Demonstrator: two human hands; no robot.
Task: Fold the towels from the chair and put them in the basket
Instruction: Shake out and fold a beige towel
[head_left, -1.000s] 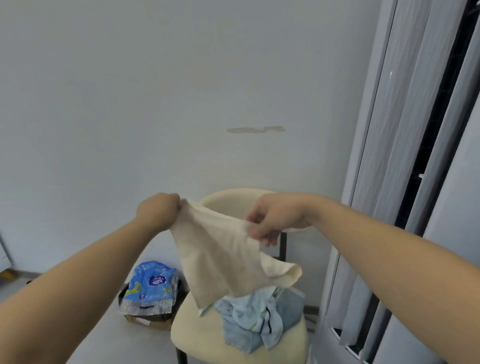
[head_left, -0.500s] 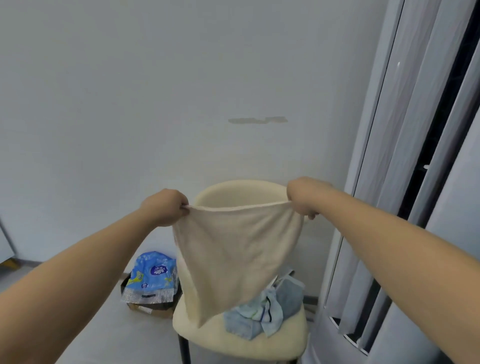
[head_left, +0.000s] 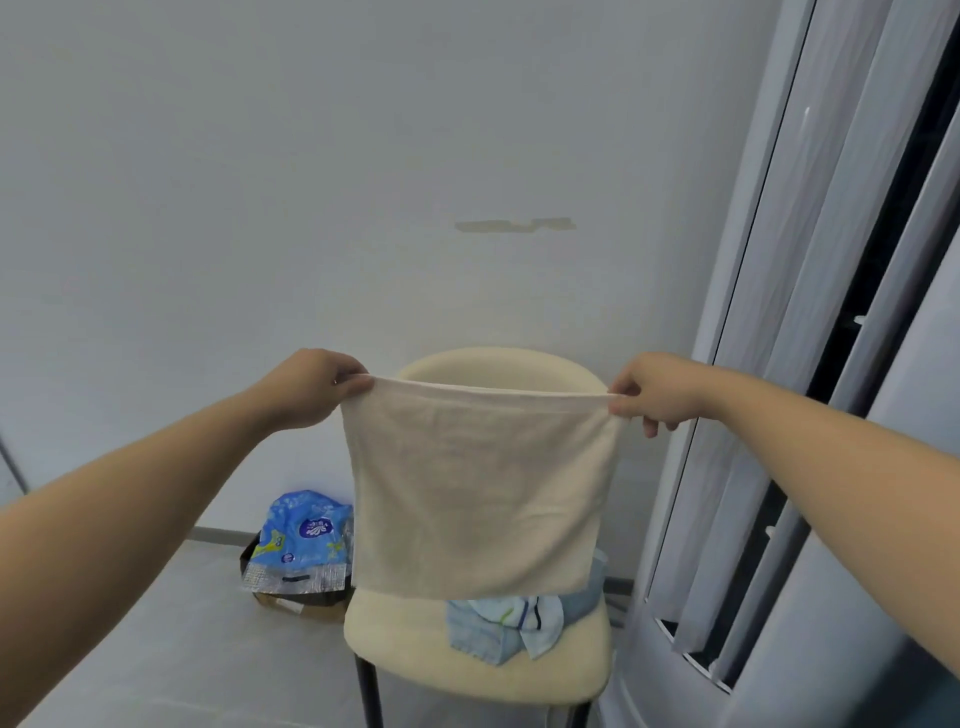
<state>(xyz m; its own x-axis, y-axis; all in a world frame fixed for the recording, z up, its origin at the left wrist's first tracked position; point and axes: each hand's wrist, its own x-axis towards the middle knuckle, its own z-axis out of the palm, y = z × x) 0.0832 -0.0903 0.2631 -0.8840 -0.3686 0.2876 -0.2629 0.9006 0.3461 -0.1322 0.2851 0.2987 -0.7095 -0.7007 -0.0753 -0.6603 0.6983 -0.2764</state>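
A cream towel (head_left: 478, 493) hangs flat and square in the air in front of a cream padded chair (head_left: 410, 644). My left hand (head_left: 311, 384) pinches its top left corner and my right hand (head_left: 654, 389) pinches its top right corner, with the top edge stretched taut between them. On the chair seat, partly hidden behind the towel, lies a crumpled heap of light blue towels (head_left: 509, 623). No basket is in view.
A blue printed plastic pack (head_left: 301, 540) sits on a low box on the floor left of the chair. A plain wall stands behind. Tall grey vertical panels (head_left: 810, 364) rise close on the right.
My right hand has slid out along the top edge to the right corner. The towel has gone from a bunched, slanted drape to a flat spread sheet.
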